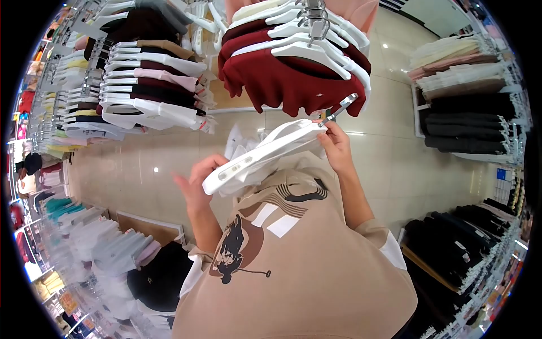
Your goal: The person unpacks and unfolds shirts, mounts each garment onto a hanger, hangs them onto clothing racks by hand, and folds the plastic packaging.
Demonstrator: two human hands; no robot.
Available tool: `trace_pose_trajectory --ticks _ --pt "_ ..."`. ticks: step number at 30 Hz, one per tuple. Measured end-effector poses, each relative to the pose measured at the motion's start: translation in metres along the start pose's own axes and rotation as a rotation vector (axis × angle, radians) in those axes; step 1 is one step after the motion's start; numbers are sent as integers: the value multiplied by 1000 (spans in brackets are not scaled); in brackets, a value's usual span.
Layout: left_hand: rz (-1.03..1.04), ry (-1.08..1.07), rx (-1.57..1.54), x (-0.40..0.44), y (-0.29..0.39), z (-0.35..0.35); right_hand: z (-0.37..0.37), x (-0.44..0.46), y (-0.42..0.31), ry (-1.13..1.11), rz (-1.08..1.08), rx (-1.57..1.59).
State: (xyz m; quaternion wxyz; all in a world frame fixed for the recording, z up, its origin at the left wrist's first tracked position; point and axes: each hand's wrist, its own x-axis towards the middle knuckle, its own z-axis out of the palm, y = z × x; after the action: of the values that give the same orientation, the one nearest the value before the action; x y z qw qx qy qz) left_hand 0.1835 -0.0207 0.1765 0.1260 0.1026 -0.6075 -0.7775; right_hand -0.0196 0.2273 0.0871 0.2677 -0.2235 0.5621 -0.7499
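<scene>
A white hanger (262, 153) is held slanting in front of my chest, with thin white fabric (248, 183) hanging from it. My right hand (337, 148) pinches its upper right part, close to the metal hook (342, 107), which points up and right. At the lower left end, my left hand (202, 178) has its fingers curled against the hanger and the cloth. The left thumb sticks out to the side, slightly blurred. Just beyond the hook hang dark red knit tops (282, 85) on white hangers.
Racks of hung clothes (152, 79) stand at the left, with pale garments (118, 246) lower down. On the right are racks with dark clothes (466, 127) and black garments (446, 248). Shiny floor tiles (135, 169) lie between the racks.
</scene>
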Motion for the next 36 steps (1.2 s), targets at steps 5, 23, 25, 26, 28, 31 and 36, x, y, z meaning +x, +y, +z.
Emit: trace_pose_trajectory --ticks 5,23,25,26,28,31,36 --pt "-86 96 250 -7 3 15 9 -5 -14 108 57 33" --pt "-165 186 43 2 -5 31 8 -32 -25 229 84 -40" --pt "-192 221 0 1 -4 26 -8 -41 -13 181 31 -163" --pt "-228 240 -2 2 -4 24 -10 -44 -14 167 38 -153" --pt "-231 171 -39 2 -12 12 -13 -49 -18 138 51 -134" --pt "-238 124 -65 0 -19 0 -25 -63 -9 47 51 -161" --pt "-254 102 -180 -4 -30 -21 -33 -69 -14 -83 202 0"
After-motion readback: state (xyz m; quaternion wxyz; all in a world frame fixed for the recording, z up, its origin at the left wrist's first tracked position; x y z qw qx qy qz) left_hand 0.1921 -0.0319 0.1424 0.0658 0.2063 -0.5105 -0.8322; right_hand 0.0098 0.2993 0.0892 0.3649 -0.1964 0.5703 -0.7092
